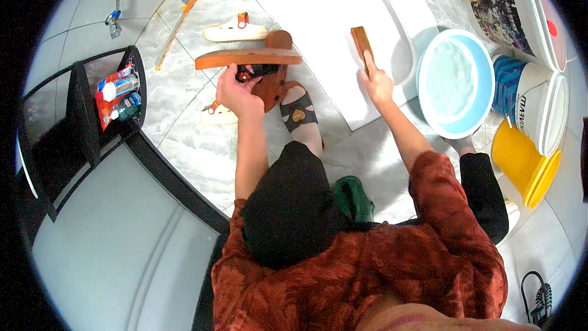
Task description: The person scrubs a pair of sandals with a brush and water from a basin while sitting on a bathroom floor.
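My left hand (240, 93) is closed on a brown sandal (248, 59), held on edge above the floor with its sole side up and a red flower on the black strap. Behind it, a matching brown sandal (275, 89) shows partly. In my right hand (378, 87) is a wooden-handled scrub brush (361, 44), gripped over a white floor fixture (324, 6) and apart from the sandal. My foot in a dark-strapped slipper (298, 115) rests beside the sandals. Right of my right hand stands a light blue basin (422, 95) of cloudy water (452, 73).
White clogs (233, 32) lie on the tiles beyond the sandals. Along the right wall stand a white bucket (499, 15), a blue-and-white bucket (517, 95) and a yellow bucket (520, 162). A black rack (86, 110) with toiletries is at left. Something green (353, 199) is beneath me.
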Tool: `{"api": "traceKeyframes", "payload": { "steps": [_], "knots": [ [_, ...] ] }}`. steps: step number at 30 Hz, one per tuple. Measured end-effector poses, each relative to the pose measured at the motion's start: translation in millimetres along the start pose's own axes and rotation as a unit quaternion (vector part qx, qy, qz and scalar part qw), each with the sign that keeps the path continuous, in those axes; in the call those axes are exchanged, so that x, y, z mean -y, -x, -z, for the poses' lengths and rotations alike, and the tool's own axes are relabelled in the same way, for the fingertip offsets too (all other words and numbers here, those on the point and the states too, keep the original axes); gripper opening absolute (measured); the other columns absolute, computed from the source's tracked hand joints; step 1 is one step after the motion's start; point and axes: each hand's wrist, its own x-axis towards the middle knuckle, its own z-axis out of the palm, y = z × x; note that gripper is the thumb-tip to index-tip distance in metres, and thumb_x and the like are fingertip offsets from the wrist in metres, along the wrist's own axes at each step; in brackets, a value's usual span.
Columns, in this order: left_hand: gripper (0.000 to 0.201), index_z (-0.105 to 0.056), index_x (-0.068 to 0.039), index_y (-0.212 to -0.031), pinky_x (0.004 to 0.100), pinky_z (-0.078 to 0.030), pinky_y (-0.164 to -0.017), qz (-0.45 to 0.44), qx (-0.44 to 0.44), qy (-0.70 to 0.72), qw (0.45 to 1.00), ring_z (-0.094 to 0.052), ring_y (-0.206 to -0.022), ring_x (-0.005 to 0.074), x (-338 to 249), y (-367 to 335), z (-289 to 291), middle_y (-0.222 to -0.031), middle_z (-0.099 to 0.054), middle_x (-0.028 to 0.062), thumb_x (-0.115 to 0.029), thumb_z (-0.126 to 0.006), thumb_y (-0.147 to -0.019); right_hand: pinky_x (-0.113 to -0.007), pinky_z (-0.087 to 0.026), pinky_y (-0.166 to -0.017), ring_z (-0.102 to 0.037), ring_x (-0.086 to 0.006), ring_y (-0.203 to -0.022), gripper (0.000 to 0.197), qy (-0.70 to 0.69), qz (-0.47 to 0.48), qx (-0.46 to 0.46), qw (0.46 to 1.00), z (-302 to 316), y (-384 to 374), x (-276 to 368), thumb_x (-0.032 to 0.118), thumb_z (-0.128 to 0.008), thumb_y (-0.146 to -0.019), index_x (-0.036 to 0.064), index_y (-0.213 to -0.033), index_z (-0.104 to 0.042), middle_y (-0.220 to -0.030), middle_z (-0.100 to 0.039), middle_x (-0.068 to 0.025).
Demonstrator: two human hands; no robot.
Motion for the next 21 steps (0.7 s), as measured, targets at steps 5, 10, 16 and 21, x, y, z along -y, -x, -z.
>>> {"api": "traceKeyframes", "payload": {
  "steps": [5,10,16,21],
  "knots": [
    [0.008,-0.053,0.0,-0.079,0.0309,-0.048,-0.044,0.012,0.022,-0.013,1.0,-0.056,-0.059,0.0182,11,-5,-4,-0.068,-0.056,0.0097,-0.007,-0.056,-0.079,-0.043,-0.05,-0.064,-0.06,-0.0319,-0.081,0.063,-0.02,0.223,0.01,0.975,-43,54,16,0.023,-0.051,-0.083,0.0254,-0.139,-0.022,-0.093,-0.059,-0.0199],
    [0.01,-0.055,0.001,-0.083,0.0351,-0.051,-0.047,0.02,0.026,-0.028,0.999,-0.056,-0.063,0.0195,17,-14,6,-0.072,-0.057,0.0102,-0.008,-0.054,-0.08,-0.043,-0.05,-0.059,-0.061,-0.034,-0.063,0.059,-0.002,0.087,-0.065,0.994,-35,-21,1,0.024,-0.052,-0.083,0.0266,-0.137,-0.028,-0.076,-0.061,-0.017],
    [0.009,-0.052,-0.001,-0.076,0.025,-0.045,-0.041,-0.005,0.031,-0.036,0.999,-0.056,-0.054,0.0148,18,-12,9,-0.066,-0.059,0.0088,-0.008,-0.057,-0.08,-0.04,-0.05,-0.052,-0.06,-0.0312,-0.058,0.064,0.015,0.162,-0.092,0.982,2,-9,27,0.024,-0.056,-0.081,0.0277,-0.137,-0.027,-0.074,-0.06,-0.0187],
    [0.009,-0.054,0.0,-0.078,0.0252,-0.045,-0.044,-0.042,0.038,-0.05,0.997,-0.056,-0.056,0.0144,22,-18,14,-0.067,-0.058,0.0074,-0.008,-0.059,-0.079,-0.041,-0.05,-0.055,-0.06,-0.0316,-0.065,0.067,-0.06,0.294,-0.076,0.951,-31,7,84,0.019,-0.059,-0.076,0.0263,-0.136,-0.031,-0.079,-0.061,-0.014]
  ]
}}
